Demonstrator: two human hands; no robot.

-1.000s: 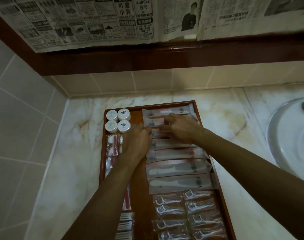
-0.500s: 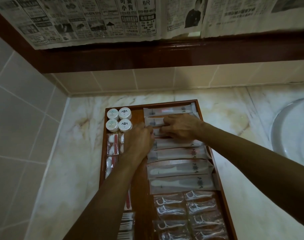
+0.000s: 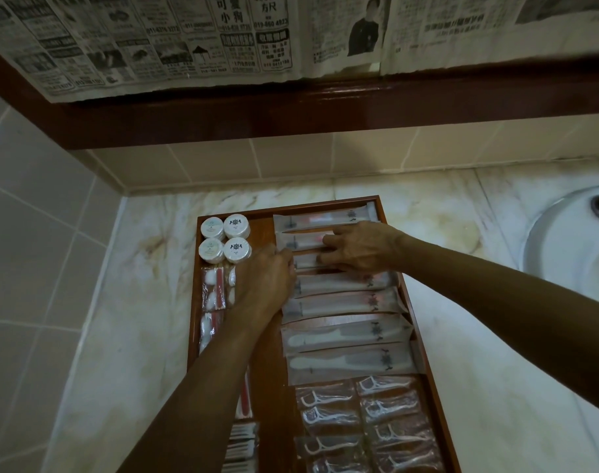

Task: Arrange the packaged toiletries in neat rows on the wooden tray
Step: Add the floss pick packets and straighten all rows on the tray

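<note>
Marble counter (image 3: 462,387) carries the wooden tray (image 3: 381,203), which stands against the tiled wall, with the white basin (image 3: 571,240) to its right and newspaper sheets (image 3: 189,39) hanging above.

Compared with one second ago, very little has changed. Both hands stay over the upper part of the long packet column (image 3: 346,322), and only the fingers have shifted slightly. The camera has moved a little, so the tray appears at nearly the same place.

The right hand (image 3: 363,247) lies flat on the second and third packets from the top, with its fingers stretched toward the left, pressing them down; it does not curl around anything. The left hand (image 3: 264,278) is at the left ends of the same packets. Its fingertips are hidden behind the knuckles, so I cannot tell if it pinches a packet or only pushes the edge.

In my judgement, this is a small correction: the third packet (image 3: 306,261) is being squared with its neighbours. The rest looks already in order: four round white containers (image 3: 224,238) at the top left, cotton packets (image 3: 216,290) below them, and floss pick packets (image 3: 363,421) in two columns at the near end. The task seems almost finished.
</note>
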